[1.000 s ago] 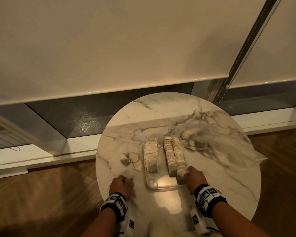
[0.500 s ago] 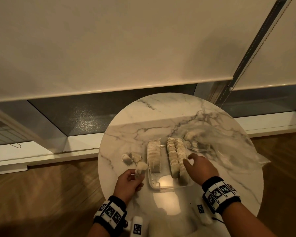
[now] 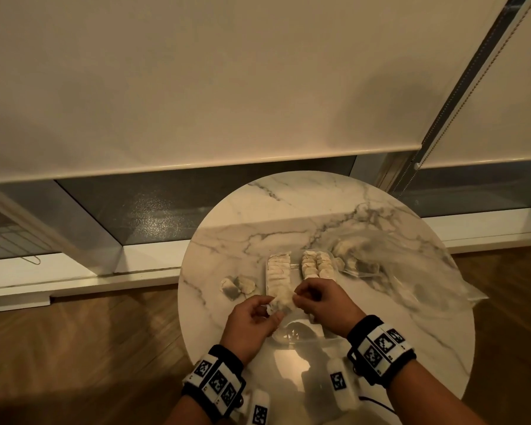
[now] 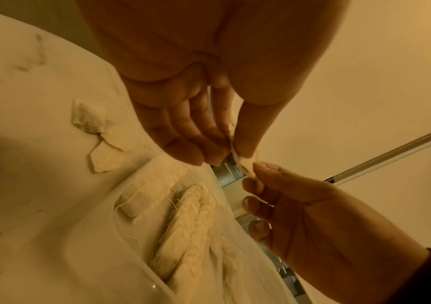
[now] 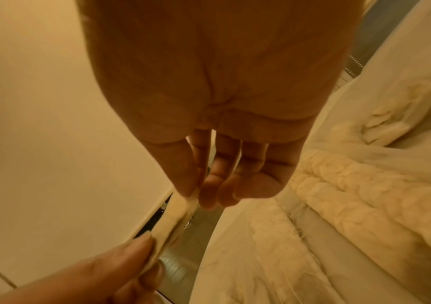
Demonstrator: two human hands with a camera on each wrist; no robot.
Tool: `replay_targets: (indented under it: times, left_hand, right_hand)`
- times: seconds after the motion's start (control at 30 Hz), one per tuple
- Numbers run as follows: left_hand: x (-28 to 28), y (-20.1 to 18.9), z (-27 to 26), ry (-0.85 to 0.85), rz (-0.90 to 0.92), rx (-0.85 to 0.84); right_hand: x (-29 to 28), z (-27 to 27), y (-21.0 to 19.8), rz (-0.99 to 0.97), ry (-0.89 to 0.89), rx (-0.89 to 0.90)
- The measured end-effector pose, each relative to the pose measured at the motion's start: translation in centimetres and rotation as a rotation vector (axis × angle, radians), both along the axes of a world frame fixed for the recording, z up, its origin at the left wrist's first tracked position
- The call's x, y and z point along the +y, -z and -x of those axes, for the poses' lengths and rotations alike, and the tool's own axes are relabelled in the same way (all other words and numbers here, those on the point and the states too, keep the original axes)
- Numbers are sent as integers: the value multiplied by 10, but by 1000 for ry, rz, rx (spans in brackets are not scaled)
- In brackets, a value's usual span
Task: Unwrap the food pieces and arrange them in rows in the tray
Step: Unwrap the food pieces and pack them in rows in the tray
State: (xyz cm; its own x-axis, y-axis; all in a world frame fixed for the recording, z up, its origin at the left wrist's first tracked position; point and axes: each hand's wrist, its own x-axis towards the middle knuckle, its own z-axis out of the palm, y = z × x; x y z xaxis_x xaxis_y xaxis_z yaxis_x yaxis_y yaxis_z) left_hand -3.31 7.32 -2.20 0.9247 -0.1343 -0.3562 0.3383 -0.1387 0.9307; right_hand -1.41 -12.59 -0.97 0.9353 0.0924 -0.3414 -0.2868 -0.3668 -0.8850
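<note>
A clear plastic tray [image 3: 301, 337] sits mid-table with rows of pale food pieces [image 3: 278, 273] standing in it. Just above the tray's near end both hands hold one small pale wrapped piece [image 3: 281, 302]. My left hand [image 3: 255, 320] pinches its left end between thumb and fingers. My right hand [image 3: 322, 302] pinches the other end. The left wrist view shows the piece [image 4: 244, 164] stretched thin between my left thumb and the right fingertips. In the right wrist view the same piece [image 5: 175, 216] spans the two hands.
Two or three loose pale pieces or wrappers [image 3: 236, 285] lie left of the tray. A crumpled clear plastic bag [image 3: 390, 265] with more pieces spreads over the table's right side. The round marble table [image 3: 288, 210] stands by a window sill, wood floor around it.
My left hand picked a piece off the table left of the tray and carried it to the tray's near end. My right hand left the tray's right row and took hold of the piece.
</note>
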Motion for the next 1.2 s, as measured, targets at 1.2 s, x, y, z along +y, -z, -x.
replay_targets:
  times: [1.2]
  left_hand:
    - [-46,-5,-12,120,-228,-175]
  right_hand:
    - [-23,6,-2,82,-66,-179]
